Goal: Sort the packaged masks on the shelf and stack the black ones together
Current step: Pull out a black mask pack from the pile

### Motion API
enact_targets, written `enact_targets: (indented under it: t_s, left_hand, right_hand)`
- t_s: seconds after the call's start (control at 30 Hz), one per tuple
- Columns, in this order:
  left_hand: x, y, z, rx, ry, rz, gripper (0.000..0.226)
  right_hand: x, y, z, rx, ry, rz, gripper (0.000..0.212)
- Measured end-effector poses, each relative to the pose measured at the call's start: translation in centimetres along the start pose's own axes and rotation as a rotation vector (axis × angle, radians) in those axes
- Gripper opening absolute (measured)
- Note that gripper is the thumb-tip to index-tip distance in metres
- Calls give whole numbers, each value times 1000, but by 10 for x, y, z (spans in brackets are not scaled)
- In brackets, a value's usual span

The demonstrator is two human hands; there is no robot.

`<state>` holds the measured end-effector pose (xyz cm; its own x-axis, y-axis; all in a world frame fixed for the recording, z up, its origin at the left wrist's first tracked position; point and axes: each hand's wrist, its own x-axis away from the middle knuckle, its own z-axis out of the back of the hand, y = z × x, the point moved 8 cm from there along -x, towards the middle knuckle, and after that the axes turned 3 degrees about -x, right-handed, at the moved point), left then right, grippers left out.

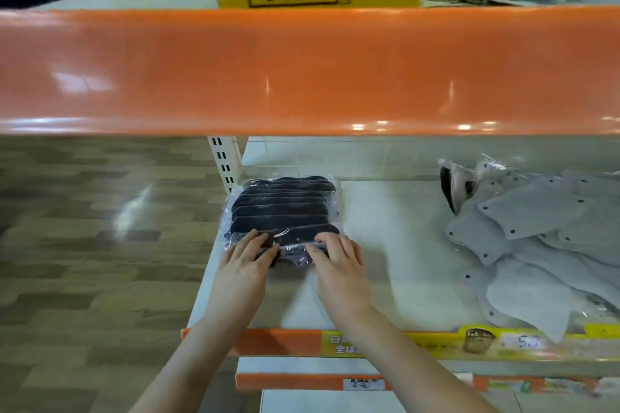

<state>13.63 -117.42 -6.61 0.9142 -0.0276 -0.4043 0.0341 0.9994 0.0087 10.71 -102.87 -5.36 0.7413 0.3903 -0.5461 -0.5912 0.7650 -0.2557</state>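
Masks are the subject, but the largest item comes first: an orange shelf edge point(302, 70) spans the upper half of the frame. Below it, a white shelf point(396, 245) carries a loose pile of white masks point(536, 245) at right. Black masks point(285, 208), wrapped in clear film, lie overlapped in a stack at centre left. Left hand point(246, 261) and right hand point(339, 261) rest on the stack's near edge, fingers bent, tips pressing the film.
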Motion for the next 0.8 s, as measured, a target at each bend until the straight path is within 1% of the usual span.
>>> enact_targets:
  t_s: [0.03,0.13,0.2,0.23,0.3,0.33,0.37,0.43,0.47,0.5,0.53,0.57,0.6,0.67,0.7,0.8]
  left_hand:
    - [2,-3,-6,0,-35,18,41]
    - [6,-11,-19,36,-108,82,63]
    - [7,-16,-22,90,-152,138,71]
    - [7,-17,-24,105,-182,153,68]
    - [8,-17,-27,114,-210,164,50]
    - [9,-16,-29,125,-244,179,49]
    - [9,-14,-30,145,-307,201,64]
    - [7,-11,-31,159,-386,208,102]
    - [5,-10,-29,167,-424,214,117]
    - [2,-11,-29,178,-456,225,126]
    - [0,-11,-27,196,-475,237,127]
    - [-3,-12,-25,213,-481,249,121]
    - [-6,-14,-24,219,-481,257,106]
    - [-10,-16,-25,190,-480,242,69]
    - [-11,-16,-26,172,-475,224,57]
    - [-15,-18,-25,147,-416,211,48]
  right_hand:
    - [2,2,-6,0,-26,-13,50]
    - [5,6,-18,-10,-105,-27,50]
    - [6,6,-19,-12,-120,-17,47]
    - [5,5,-19,-7,-114,-7,45]
    - [3,4,-18,4,-92,15,42]
    - [4,3,-19,11,-89,21,41]
    - [4,3,-19,16,-92,22,40]
    - [4,2,-20,16,-114,17,38]
    - [4,2,-21,18,-135,13,40]
    - [5,2,-23,27,-159,9,43]
    - [4,3,-26,40,-180,5,45]
    - [4,3,-27,51,-193,0,45]
    - [3,3,-28,55,-198,-5,44]
    - [-2,3,-29,57,-195,-12,41]
    - [-4,2,-28,66,-190,-13,39]
    - [-8,0,-28,94,-181,-5,31]
